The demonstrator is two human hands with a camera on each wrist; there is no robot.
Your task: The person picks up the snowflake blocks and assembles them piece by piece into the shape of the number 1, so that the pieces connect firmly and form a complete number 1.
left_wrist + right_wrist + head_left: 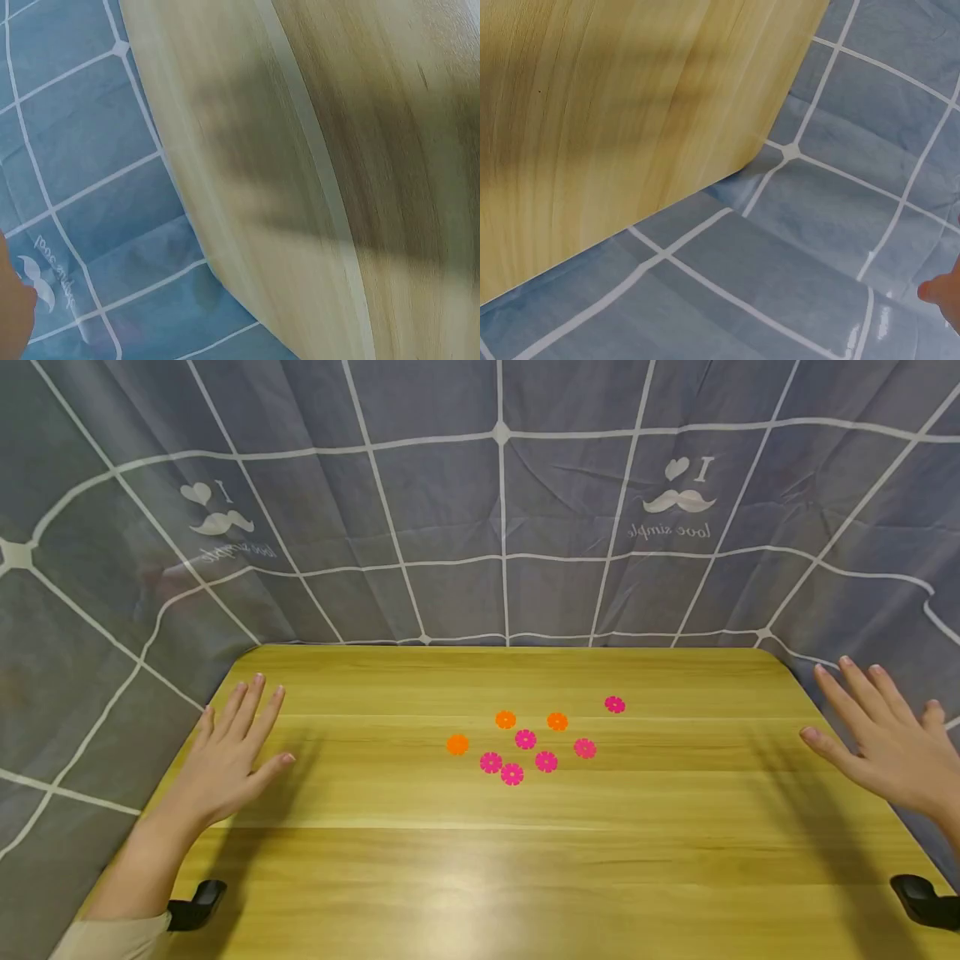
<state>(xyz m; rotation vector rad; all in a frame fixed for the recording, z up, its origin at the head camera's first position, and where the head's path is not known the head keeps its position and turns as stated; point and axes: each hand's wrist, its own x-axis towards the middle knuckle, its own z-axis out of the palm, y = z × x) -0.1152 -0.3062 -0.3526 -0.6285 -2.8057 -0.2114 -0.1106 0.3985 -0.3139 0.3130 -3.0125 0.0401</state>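
Several small notched plastic discs lie loosely grouped on the wooden table (465, 868) in the head view. Three are orange, among them an orange disc (457, 744) at the group's left; the others are pink, with one pink disc (615, 704) apart at the back right. My left hand (228, 760) is raised over the table's left side, fingers straight and thumb spread. Over the right edge, my right hand (892, 743) is held the same way. Both hold nothing and stay well apart from the discs. Each wrist view catches only a bit of hand at its edge.
A grey-blue curtain (570, 493) with white grid lines surrounds the table at the back and both sides. Black wrist mounts, a left one (198, 906) and a right one (924, 902), sit by the forearms. Shadows of both arms fall on the tabletop.
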